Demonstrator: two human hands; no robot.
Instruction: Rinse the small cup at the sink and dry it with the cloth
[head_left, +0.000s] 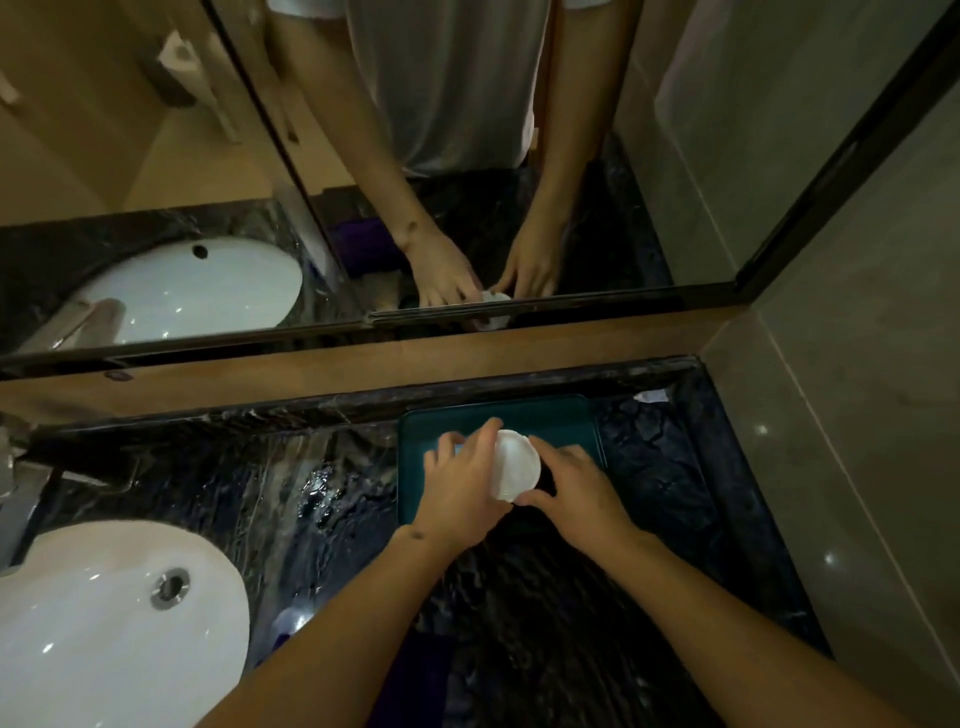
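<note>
We have the small cup (517, 465) over the teal tray (566, 415) at about one o'clock on the dark tabletop (332, 483), the left hand (462, 483) closed around its near-left side and the right hand (576, 480) pinching its rim from the right, so both grips are closed on it. The sink (104, 623) lies at about eight o'clock, well apart. To do this well, we judge, we keep a firm two-handed hold, lift straight up clear of the tray lip, then carry it level toward the basin.
</note>
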